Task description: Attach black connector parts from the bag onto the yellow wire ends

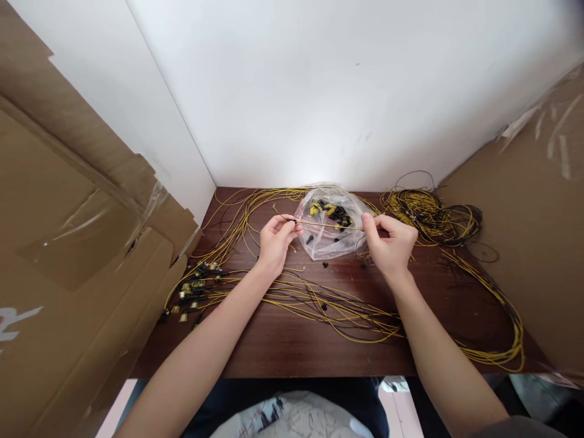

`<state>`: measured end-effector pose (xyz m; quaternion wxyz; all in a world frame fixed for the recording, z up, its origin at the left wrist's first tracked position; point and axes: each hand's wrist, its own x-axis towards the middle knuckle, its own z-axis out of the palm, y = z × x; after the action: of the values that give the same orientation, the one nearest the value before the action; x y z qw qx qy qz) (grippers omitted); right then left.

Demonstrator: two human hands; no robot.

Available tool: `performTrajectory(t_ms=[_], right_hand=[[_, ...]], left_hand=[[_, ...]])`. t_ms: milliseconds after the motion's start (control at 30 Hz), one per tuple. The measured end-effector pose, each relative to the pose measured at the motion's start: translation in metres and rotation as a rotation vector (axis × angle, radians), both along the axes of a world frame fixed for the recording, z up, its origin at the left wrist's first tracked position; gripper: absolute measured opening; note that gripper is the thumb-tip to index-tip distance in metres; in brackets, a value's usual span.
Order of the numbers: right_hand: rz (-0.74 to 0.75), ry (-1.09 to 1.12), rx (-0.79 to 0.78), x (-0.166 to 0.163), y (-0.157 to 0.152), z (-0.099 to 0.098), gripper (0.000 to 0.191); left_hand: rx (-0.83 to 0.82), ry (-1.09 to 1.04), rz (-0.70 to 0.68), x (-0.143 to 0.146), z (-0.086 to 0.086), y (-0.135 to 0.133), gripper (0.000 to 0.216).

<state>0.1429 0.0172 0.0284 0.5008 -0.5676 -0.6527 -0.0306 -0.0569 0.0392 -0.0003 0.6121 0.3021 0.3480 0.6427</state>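
Note:
My left hand (276, 240) pinches one end of a thin yellow wire (328, 225), where a small black piece sits at my fingertips. My right hand (390, 243) pinches the same wire further right, so it runs taut between both hands. Just behind the wire lies a clear plastic bag (326, 243) holding small black and yellow parts (331, 213). Both hands hover above a dark wooden table (283, 347).
Loose yellow and black wires (337, 310) sprawl over the table. A tangled coil of wires (429, 216) lies at the back right. Finished wire ends with connectors (194, 292) cluster at the left. Cardboard sheets (68, 255) stand at both sides, a white wall behind.

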Motion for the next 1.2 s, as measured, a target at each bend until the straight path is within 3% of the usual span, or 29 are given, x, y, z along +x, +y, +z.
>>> performTrajectory(t_ms=[200, 400, 600, 700, 833, 933, 1200], right_hand=[[-0.129, -0.263, -0.053, 0.004, 0.007, -0.005, 0.035], [-0.143, -0.406, -0.121, 0.003, 0.009, -0.013, 0.014], [-0.046, -0.316, 0.052, -0.006, 0.001, -0.002, 0.011], [0.097, -0.226, 0.097, -0.013, -0.005, 0.004, 0.014], [0.360, -0.079, -0.030, -0.025, -0.010, 0.002, 0.015], [0.449, -0.016, -0.169, -0.034, -0.011, -0.006, 0.014], [0.414, -0.002, -0.376, -0.042, -0.012, -0.017, 0.010]], left_hand=[[0.006, 0.058, -0.004, -0.001, -0.002, 0.001, 0.018], [0.103, 0.312, -0.023, 0.005, -0.005, -0.002, 0.014], [0.140, 0.419, -0.075, 0.006, -0.008, -0.004, 0.012], [0.144, 0.432, -0.102, 0.006, -0.007, -0.004, 0.012], [0.153, 0.441, -0.110, 0.006, -0.007, -0.004, 0.012], [0.164, 0.431, -0.116, 0.006, -0.007, -0.005, 0.013], [0.161, 0.422, -0.119, 0.006, -0.006, -0.005, 0.013]])
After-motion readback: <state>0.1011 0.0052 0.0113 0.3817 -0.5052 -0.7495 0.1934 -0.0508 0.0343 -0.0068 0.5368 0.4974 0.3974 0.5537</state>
